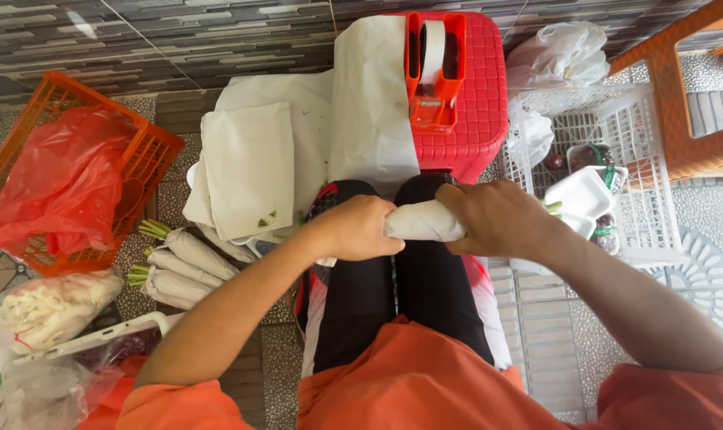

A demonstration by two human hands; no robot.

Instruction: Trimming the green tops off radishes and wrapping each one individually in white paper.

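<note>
Your left hand [360,228] and right hand [493,216] clamp the white paper-wrapped vegetable bundle [423,222]; it looks light, soft and crushable, so grip its ends gently.

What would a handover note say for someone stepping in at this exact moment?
Left hand: closed around the left end of the white paper-wrapped roll, over the knees.
Right hand: closed around the roll's right end, where green stems poke out.
Done: three white paper-wrapped bundles with green stalks lie on the floor at the left.
Supplies: white paper sheets ahead, one draped on the red plastic stool, which carries the orange tape dispenser.
Left: the held roll shows no tape that I can see, and is not yet with the finished ones.
</note>
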